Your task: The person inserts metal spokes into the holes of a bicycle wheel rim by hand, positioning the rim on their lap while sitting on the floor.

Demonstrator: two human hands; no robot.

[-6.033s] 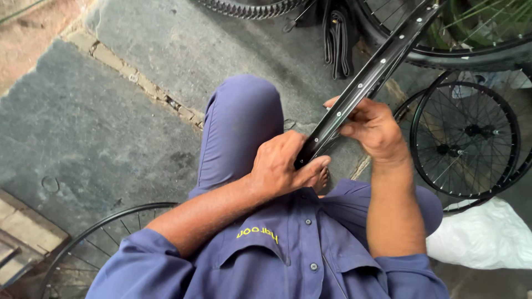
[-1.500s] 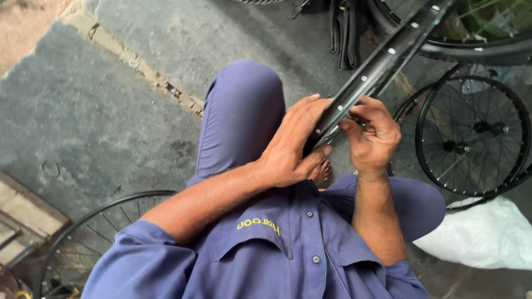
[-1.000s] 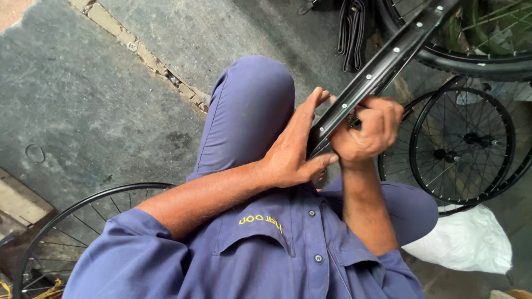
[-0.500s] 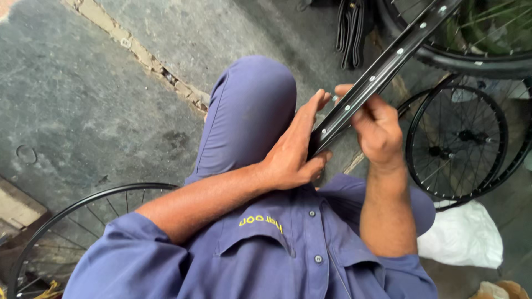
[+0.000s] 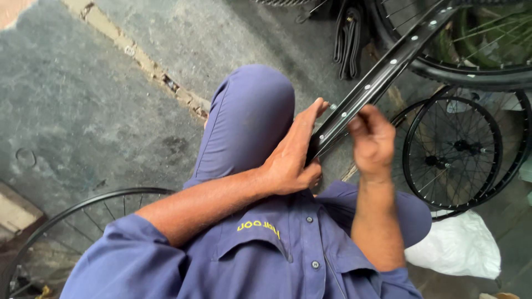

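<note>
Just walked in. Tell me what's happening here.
A seated person in blue work clothes is working on a bare black bicycle rim that runs diagonally across their lap. The left hand grips its lower end near the knee, while the right hand is at the rim's inner face, fingers by the spoke holes. Spoked wheels lie on the stone floor to the right, beside a white bag.

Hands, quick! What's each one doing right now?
Left hand: closed around the black wheel rim, holding it.
Right hand: blurred, fingers at the rim; grip cannot be told.
</note>
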